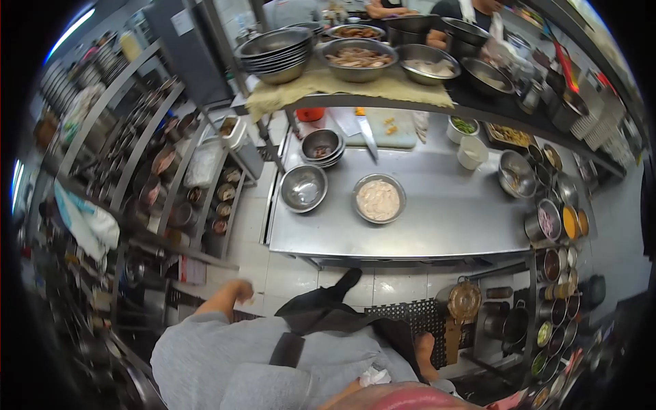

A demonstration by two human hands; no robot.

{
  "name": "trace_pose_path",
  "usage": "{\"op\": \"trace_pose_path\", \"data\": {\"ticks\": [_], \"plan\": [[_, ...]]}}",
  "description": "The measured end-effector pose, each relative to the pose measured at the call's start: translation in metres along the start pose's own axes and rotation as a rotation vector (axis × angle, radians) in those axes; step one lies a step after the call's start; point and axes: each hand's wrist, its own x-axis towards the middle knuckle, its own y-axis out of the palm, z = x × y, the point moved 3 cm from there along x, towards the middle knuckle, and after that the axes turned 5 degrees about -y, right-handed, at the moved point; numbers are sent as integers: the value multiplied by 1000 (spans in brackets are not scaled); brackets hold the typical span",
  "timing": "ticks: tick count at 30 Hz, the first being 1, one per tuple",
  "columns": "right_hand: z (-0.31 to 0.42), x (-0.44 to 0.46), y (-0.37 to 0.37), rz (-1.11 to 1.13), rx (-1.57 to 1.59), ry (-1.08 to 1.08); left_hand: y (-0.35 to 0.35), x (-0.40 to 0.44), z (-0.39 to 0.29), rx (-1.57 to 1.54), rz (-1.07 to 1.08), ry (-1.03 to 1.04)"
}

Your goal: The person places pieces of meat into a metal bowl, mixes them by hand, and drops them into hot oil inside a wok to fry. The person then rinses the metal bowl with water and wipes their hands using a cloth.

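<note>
My left hand point(240, 291) hangs out to the left of my body, below the front edge of the steel table point(424, 232). It touches nothing that I can see, and its fingers are blurred. My right hand point(425, 346) is low at my right side, beside the black apron; its fingers are hard to make out. Ahead on the table stands a metal bowl point(378, 199) of pale creamy mixture, apart from both hands. An empty metal bowl point(303, 188) and a small stack of bowls point(321, 146) sit to its left.
Behind lies a cutting board point(393, 140) with a knife point(367, 139). A raised shelf point(355, 96) holds stacked bowls and bowls of meat. Racks point(147, 184) of pots line the left. Containers, a bowl of sliced onion point(545, 220) and pots stand right. Other people work behind the shelf.
</note>
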Motion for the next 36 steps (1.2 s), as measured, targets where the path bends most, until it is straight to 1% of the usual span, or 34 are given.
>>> {"op": "trace_pose_path", "data": {"ticks": [1, 2, 3, 4, 6, 7, 9, 11, 12, 13, 14, 15, 16, 17, 18, 19, 20, 22, 23, 24, 25, 26, 27, 28, 30, 32, 33, 34, 35, 36], "plan": [[0, 7, -3, -3, -24, -28, 57, -27, -18, -144, -229, -88], [1, 12, -6, 28, 121, 84, 113, -5, -15, -277, -300, -130], [5, 18, -9, 53, 268, 197, 154, 17, -14, -373, -309, -153], [25, 15, -24, -10, 198, 82, 192, 34, -15, -456, -308, -193], [49, 15, -30, -133, 122, -122, 252, 56, -21, -570, -306, -256], [66, 9, -36, -134, 102, -146, 274, 66, -24, -607, -313, -280], [106, -10, -46, -46, 38, -204, 306, 95, -26, -628, -362, -308], [109, -6, -17, -12, -3, -251, 309, 112, -24, -540, -458, -320], [110, -1, 1, 23, -31, -278, 302, 117, -23, -427, -517, -331], [105, 13, 28, 61, -113, -390, 311, 131, -6, -642, -409, -370], [123, 8, 27, 49, -130, -411, 299, 116, 5, -858, -309, -431], [141, -6, 29, 49, -110, -393, 243, 28, 3, -1050, -220, -513], [164, -17, 27, 50, -89, -374, 251, 46, 14, -1075, -229, -505], [175, -13, 42, 65, -147, -535, 262, 75, 30, -1081, -189, -501], [188, -8, 52, 56, -157, -554, 269, 91, 44, -1086, -148, -498], [202, -5, 66, 145, -176, -603, 282, 111, 54, -1095, -148, -499], [214, -1, 81, 236, -199, -650, 289, 108, 63, -1117, -151, -495], [240, 20, 115, 214, -203, -730, 307, 105, 73, -1064, -267, -440], [261, 25, 128, 202, -261, -902, 326, 114, 80, -1239, -215, -500], [276, 19, 141, 197, -315, -1067, 339, 112, 90, -1258, -199, -503], [333, -28, 112, 154, -261, -856, 354, 109, 96, -1379, -131, -470], [365, -35, 119, 145, -274, -869, 365, 100, 96, -1503, -59, -434], [388, -40, 128, 140, -285, -884, 395, 125, 102, -1274, -233, -265], [411, -45, 137, 165, -300, -899, 411, 126, 106, -1300, -212, -273], [465, -53, 153, 257, -215, -985, 443, 112, 120, -1360, -399, -290], [528, -70, 163, 346, -260, -1056, 452, 106, 134, -1094, -481, -310], [556, -76, 170, 393, -287, -1079, 452, 94, 143, -1217, -455, -337], [576, -72, 186, 433, -290, -1155, 452, 78, 149, -1306, -476, -417], [602, -84, 191, 452, -306, -1172, 444, 50, 157, -1381, -496, -498], [632, -100, 195, 459, -311, -1181, 434, 17, 166, -1657, -476, -569]]}}
